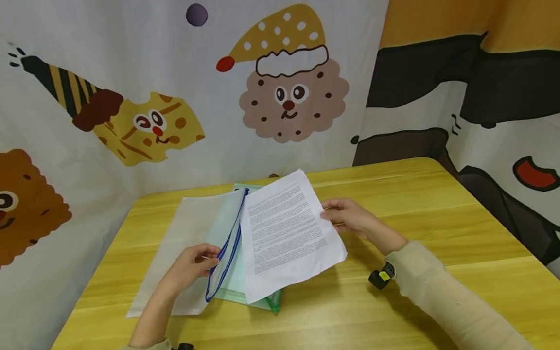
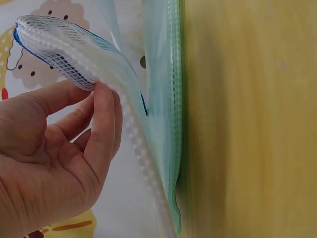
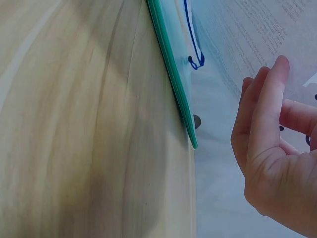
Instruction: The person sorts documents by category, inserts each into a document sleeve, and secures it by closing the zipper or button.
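Note:
My left hand [image 1: 188, 267] pinches the edge of a white mesh zip pouch [image 1: 159, 257] near its blue zipper trim [image 1: 208, 296]. Its mouth gapes toward the right; in the left wrist view, thumb and fingers meet on the pouch's mesh edge [image 2: 54, 49]. My right hand [image 1: 347, 216] holds a printed white sheet [image 1: 284, 228] by its right edge, thumb in front and fingers behind. The sheet is raised and tilted, its left side beside the pouch's opening; whether that edge is inside cannot be told. Beneath both lies a pale green zip pouch [image 1: 249, 299], partly covered.
The yellow wood-grain table [image 1: 437, 209] meets a cartoon-printed curtain [image 1: 183, 170] along its back and left. In the right wrist view, the green pouch's zipper edge [image 3: 171, 74] lies along the tabletop. A small black device [image 1: 380, 276] is at the right sleeve cuff.

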The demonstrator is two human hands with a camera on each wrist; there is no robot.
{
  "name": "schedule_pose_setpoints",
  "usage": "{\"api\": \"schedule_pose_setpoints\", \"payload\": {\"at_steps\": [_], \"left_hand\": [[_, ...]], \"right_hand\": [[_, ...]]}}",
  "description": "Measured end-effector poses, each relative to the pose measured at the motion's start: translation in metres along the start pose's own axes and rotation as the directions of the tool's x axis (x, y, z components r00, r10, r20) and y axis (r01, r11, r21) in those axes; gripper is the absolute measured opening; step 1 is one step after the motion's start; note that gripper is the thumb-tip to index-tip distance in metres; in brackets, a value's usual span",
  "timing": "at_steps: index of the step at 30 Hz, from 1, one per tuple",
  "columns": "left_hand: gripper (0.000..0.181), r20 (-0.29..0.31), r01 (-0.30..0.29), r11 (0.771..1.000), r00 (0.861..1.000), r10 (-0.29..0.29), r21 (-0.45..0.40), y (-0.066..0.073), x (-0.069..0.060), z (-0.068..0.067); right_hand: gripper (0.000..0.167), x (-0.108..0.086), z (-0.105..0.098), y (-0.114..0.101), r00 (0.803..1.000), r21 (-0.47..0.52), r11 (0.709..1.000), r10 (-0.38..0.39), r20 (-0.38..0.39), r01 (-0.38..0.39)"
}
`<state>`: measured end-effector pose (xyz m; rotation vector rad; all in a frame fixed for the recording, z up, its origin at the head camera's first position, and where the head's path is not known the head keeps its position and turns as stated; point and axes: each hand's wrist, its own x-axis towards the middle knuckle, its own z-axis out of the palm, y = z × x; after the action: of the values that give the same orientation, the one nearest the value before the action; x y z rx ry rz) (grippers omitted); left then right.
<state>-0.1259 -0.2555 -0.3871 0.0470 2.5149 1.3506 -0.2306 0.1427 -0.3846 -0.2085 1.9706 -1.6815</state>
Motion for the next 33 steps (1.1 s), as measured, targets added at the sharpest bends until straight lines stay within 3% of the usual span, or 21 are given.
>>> {"api": "schedule_pose_setpoints", "payload": {"at_steps": [19,33], "left_hand": [[0.025,0.05,-0.073,0.997,0.996,0.073,-0.001,0.006,-0.001,0.016],[0.023,0.049,-0.04,0.999,0.998,0.041,-0.021,0.009,0.004,0.03]], "right_hand": [[0.045,0.004,0.015,0.006,1.0,0.09,0.996,-0.013,-0.014,0.014],[0.041,0.005,0.028,0.011,0.999,0.112,0.993,-0.034,-0.041,0.039]]}}
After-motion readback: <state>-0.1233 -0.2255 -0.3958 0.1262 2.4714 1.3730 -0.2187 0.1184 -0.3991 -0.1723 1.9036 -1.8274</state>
